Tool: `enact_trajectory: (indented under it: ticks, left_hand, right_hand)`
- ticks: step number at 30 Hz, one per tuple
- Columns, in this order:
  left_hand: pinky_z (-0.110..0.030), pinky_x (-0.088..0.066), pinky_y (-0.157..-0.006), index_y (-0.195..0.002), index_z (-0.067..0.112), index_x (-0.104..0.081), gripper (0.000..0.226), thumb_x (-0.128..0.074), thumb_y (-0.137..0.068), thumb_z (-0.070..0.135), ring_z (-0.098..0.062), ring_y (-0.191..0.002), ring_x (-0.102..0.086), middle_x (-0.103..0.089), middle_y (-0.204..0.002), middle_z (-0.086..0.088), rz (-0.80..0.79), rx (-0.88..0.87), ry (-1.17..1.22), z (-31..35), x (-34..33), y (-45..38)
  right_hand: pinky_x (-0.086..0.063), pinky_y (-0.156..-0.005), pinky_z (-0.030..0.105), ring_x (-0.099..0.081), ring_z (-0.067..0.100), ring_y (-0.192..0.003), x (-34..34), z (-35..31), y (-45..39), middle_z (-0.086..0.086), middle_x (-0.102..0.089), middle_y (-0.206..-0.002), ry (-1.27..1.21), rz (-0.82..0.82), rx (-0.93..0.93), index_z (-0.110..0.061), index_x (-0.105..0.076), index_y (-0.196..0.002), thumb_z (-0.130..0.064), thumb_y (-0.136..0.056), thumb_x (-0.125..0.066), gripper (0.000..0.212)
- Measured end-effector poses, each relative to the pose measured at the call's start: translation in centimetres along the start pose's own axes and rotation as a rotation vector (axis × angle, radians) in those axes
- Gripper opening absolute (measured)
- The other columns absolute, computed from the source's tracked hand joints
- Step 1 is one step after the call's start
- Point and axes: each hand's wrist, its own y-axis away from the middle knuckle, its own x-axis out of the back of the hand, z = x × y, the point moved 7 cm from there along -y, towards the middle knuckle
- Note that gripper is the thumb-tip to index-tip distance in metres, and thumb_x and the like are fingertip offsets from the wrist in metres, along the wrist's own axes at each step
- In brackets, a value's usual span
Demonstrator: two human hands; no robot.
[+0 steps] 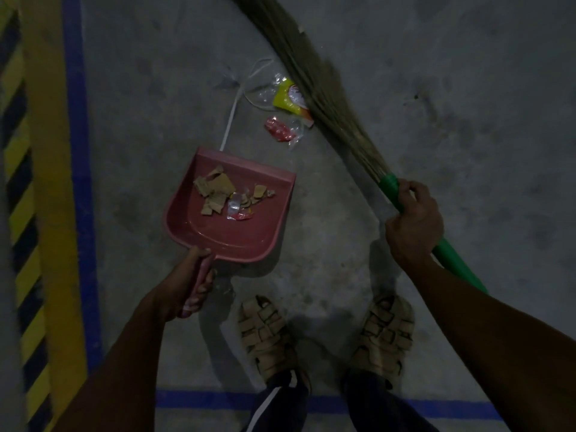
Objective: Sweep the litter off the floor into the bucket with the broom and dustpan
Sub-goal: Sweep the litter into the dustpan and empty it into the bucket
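Note:
My left hand point(191, 283) grips the handle of a pink dustpan point(187, 219), which holds several cardboard scraps point(215, 187) and bits of wrapper. My right hand point(413, 224) grips the green handle of a grass broom point(314, 76), whose bristles slant up and left across the floor. Beside the bristles, beyond the dustpan's lip, lie a yellow packet point(288, 96), a red wrapper point(279, 132), clear plastic point(261, 92) and a white strip point(232, 115). No bucket is in view.
The floor is grey concrete. A blue line point(78, 151) and yellow-black hazard stripes point(21, 213) run down the left side. Another blue line point(202, 399) crosses near my sandalled feet point(265, 335).

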Motion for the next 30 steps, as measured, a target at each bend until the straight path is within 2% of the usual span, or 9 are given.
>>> enact_trajectory:
  ticks: [3, 8, 13, 18, 20, 23, 27, 30]
  left_hand:
    - [-0.007, -0.018, -0.036, -0.059, 0.013, -0.041, 0.059, -0.038, -0.096, 0.058, -0.01, -0.025, -0.017, -0.027, -0.045, -0.002, 0.009, -0.006, -0.022, 0.3, 1.0, -0.1]
    - [-0.009, -0.017, -0.038, -0.06, 0.012, -0.041, 0.059, -0.038, -0.096, 0.059, -0.01, -0.026, -0.019, -0.027, -0.046, -0.004, 0.024, 0.012, -0.038, -1.2, 3.4, -0.1]
    - [-0.012, -0.013, -0.042, -0.055, 0.011, -0.04, 0.065, -0.038, -0.095, 0.062, -0.011, -0.026, -0.019, -0.026, -0.048, -0.005, 0.032, 0.035, -0.025, -3.5, 5.8, 0.1]
    - [-0.019, -0.007, -0.044, -0.056, 0.011, -0.042, 0.066, -0.037, -0.095, 0.064, -0.012, -0.03, -0.018, -0.026, -0.049, -0.005, 0.018, 0.003, -0.03, -5.5, 6.0, 0.8]
    - [-0.015, -0.011, -0.041, -0.058, 0.01, -0.042, 0.066, -0.037, -0.096, 0.063, -0.013, -0.028, -0.019, -0.027, -0.049, -0.005, 0.017, 0.013, -0.007, -6.9, 6.0, 1.1]
    - [-0.01, -0.016, -0.037, -0.06, 0.01, -0.042, 0.062, -0.038, -0.096, 0.06, -0.012, -0.027, -0.019, -0.027, -0.05, -0.005, 0.011, 0.039, 0.041, -9.0, 6.0, 1.6]
    - [-0.008, -0.017, -0.035, -0.06, 0.012, -0.042, 0.06, -0.038, -0.097, 0.059, -0.012, -0.026, -0.019, -0.027, -0.049, -0.005, 0.027, 0.034, 0.061, -9.5, 6.0, 1.8]
    - [-0.008, -0.016, -0.035, -0.06, 0.012, -0.04, 0.06, -0.037, -0.098, 0.058, -0.012, -0.026, -0.019, -0.028, -0.047, -0.004, 0.021, 0.026, 0.075, -8.6, 5.7, 1.3]
  right_hand:
    - [-0.042, -0.063, 0.035, -0.057, 0.035, -0.086, -0.6, -1.2, 0.6, 0.008, -0.058, -0.128, 0.016, -0.03, 0.083, -0.013, -0.061, -0.128, -0.003, -0.067, -0.06, 0.062]
    - [-0.045, -0.063, 0.036, -0.057, 0.033, -0.086, -1.5, -3.1, 1.9, 0.008, -0.058, -0.127, 0.012, -0.097, 0.178, -0.013, -0.06, -0.126, -0.018, -0.071, -0.046, 0.057]
    - [-0.042, -0.066, 0.034, -0.056, 0.032, -0.092, -2.9, -3.5, 3.3, 0.007, -0.055, -0.131, 0.004, -0.13, 0.176, -0.014, -0.057, -0.132, -0.012, -0.077, -0.067, 0.055]
    - [-0.044, -0.067, 0.037, -0.056, 0.034, -0.093, -2.7, -4.1, 3.6, 0.009, -0.054, -0.131, 0.009, -0.131, 0.148, -0.014, -0.056, -0.134, -0.02, -0.075, -0.047, 0.06]
    - [-0.043, -0.067, 0.037, -0.056, 0.034, -0.093, -2.7, -4.2, 3.8, 0.009, -0.054, -0.132, 0.013, -0.135, 0.151, -0.014, -0.056, -0.135, -0.018, -0.076, -0.05, 0.059]
    - [-0.043, -0.069, 0.037, -0.055, 0.034, -0.094, -2.6, -4.3, 4.0, 0.009, -0.054, -0.132, 0.017, -0.125, 0.141, -0.013, -0.056, -0.135, -0.007, -0.077, -0.065, 0.058]
    - [-0.042, -0.066, 0.035, -0.056, 0.034, -0.093, -2.5, -5.0, 4.0, 0.009, -0.055, -0.131, 0.023, -0.113, 0.158, -0.014, -0.058, -0.133, -0.014, -0.077, -0.055, 0.056]
    - [-0.045, -0.068, 0.037, -0.056, 0.033, -0.096, -2.9, -5.1, 4.0, 0.008, -0.054, -0.133, 0.016, -0.136, 0.169, -0.015, -0.057, -0.134, -0.009, -0.076, -0.061, 0.058]
